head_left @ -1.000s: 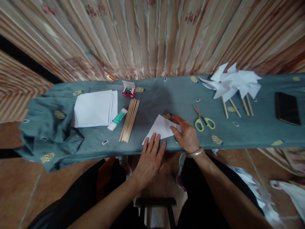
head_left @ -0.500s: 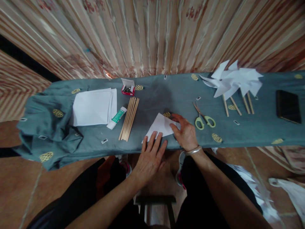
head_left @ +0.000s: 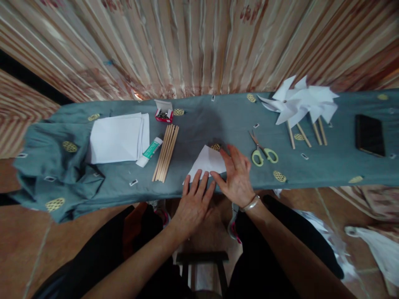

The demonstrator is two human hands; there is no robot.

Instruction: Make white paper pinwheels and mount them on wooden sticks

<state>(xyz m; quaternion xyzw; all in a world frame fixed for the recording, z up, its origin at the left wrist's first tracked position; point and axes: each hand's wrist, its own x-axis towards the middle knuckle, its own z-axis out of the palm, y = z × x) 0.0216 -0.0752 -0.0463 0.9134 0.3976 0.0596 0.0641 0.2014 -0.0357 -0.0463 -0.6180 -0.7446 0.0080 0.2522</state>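
A folded piece of white paper, roughly triangular, lies near the front edge of the cloth-covered table. The fingers of my left hand are spread, and their tips press on its lower edge. My right hand rests over the paper's right corner with thumb and fingers apart, hiding that corner. Scissors with light green handles lie just right of my right hand. Left of the paper is a row of several wooden sticks, with a green and white glue stick beside them.
A stack of white paper sheets lies at left, near an open red box of small metal pieces. Several paper pinwheels on sticks lie at right, then a dark phone. A pleated curtain hangs behind the table.
My right hand has shifted left and flattened over the paper's right side, its thumb now near my left fingers. My left hand stays on the lower edge. The view has moved slightly.
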